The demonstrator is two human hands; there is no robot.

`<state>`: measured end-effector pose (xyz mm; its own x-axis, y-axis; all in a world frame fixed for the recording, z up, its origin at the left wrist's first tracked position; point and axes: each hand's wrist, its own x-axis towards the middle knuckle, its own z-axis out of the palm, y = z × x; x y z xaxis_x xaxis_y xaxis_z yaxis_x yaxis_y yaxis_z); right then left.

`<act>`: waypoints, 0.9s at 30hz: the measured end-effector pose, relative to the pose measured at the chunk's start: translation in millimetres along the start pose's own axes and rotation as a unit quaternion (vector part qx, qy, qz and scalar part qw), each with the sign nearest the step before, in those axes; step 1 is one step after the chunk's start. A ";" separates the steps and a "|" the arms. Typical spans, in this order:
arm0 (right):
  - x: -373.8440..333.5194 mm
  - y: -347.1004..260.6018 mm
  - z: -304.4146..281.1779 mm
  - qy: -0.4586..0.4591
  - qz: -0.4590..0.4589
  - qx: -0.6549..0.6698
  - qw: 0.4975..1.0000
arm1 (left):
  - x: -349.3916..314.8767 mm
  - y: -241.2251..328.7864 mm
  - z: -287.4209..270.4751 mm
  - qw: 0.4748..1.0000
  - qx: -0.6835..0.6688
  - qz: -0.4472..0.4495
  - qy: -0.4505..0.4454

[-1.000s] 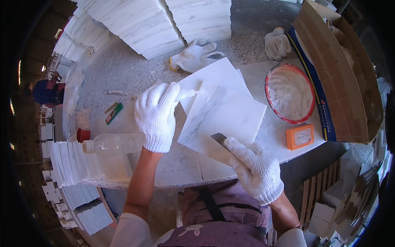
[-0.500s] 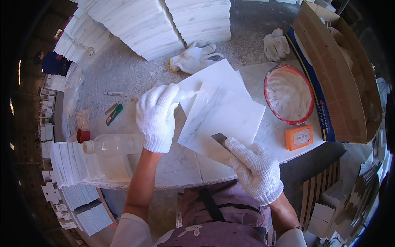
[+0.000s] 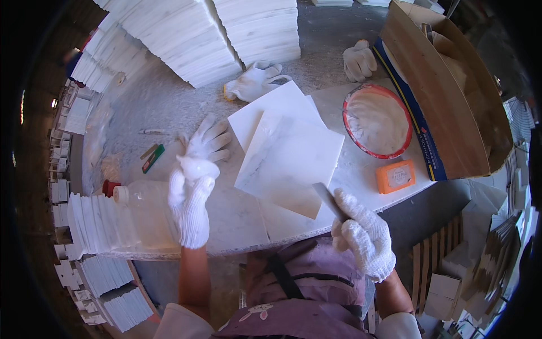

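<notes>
My left hand (image 3: 191, 212), in a white knitted glove, is closed around a small white squeeze bottle (image 3: 197, 168) over the left of the table. Just beyond it lies a loose white glove (image 3: 208, 140). My gloved right hand (image 3: 364, 237) grips a flat metal scraper blade (image 3: 330, 201), held off the near right corner of a square white marble tile (image 3: 291, 164). That tile, grey-veined, rests askew on another white tile (image 3: 268, 107). Neither hand touches the tiles. How the fingers wrap the bottle is partly hidden.
A red-rimmed bowl (image 3: 346, 121) of white powder or paste, an orange block (image 3: 395, 176) and a cardboard box (image 3: 446, 96) stand right. Tile stacks (image 3: 164, 37) rise behind. More loose gloves (image 3: 254, 82), a green cutter (image 3: 153, 159), a marker (image 3: 153, 131) and a clear bottle (image 3: 148, 195) lie about.
My left hand has drawn back left and nearer with the squeeze bottle, away from the tile. My right hand has lifted the scraper off the tile's near edge. The view has shifted slightly.
</notes>
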<state>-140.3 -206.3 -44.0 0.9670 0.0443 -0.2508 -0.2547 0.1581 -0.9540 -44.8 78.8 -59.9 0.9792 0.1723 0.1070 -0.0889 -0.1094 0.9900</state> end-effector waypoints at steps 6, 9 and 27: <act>-21.1 16.8 -23.5 0.119 -0.069 0.149 0.979 | -84.1 14.0 18.9 0.984 -0.085 -0.097 -0.125; -30.6 13.4 -29.6 0.182 -0.080 0.145 0.969 | -111.1 -0.3 52.5 0.959 -0.076 -0.092 -0.256; -83.7 46.0 -68.5 0.259 -0.116 0.131 0.950 | -72.7 -76.2 219.4 0.909 0.242 0.318 -0.117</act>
<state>-232.7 -270.3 -78.1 0.8512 -0.5024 -0.1519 0.0385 0.3484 -0.9365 -69.2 -140.2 -163.3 0.7751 -0.2829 0.5650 -0.6153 -0.5413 0.5731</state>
